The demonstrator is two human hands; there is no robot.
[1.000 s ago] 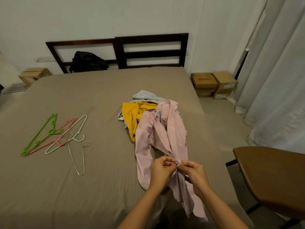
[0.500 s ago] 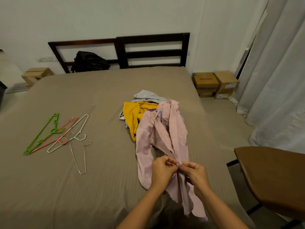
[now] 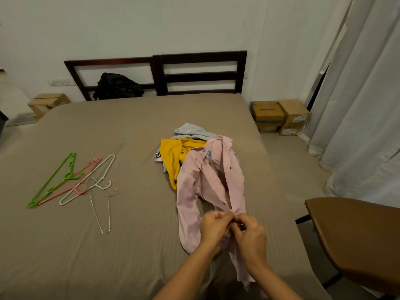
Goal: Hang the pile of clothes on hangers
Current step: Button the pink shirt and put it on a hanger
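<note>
Head view: the left hand [image 3: 214, 226] and right hand [image 3: 249, 237] both pinch the front edges of the pink shirt [image 3: 214, 176], which lies on the bed [image 3: 140, 118] over the clothes pile [image 3: 173, 154]. They seem to be working a button. It would go best with the edges held taut and close; the hangers [image 3: 71, 182] lie well apart, leftward.

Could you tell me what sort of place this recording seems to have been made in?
Most likely a home bedroom: a wide bed with a dark slatted headboard, pale floor-length curtains on the right, and cardboard boxes on the floor beside the bed.
</note>
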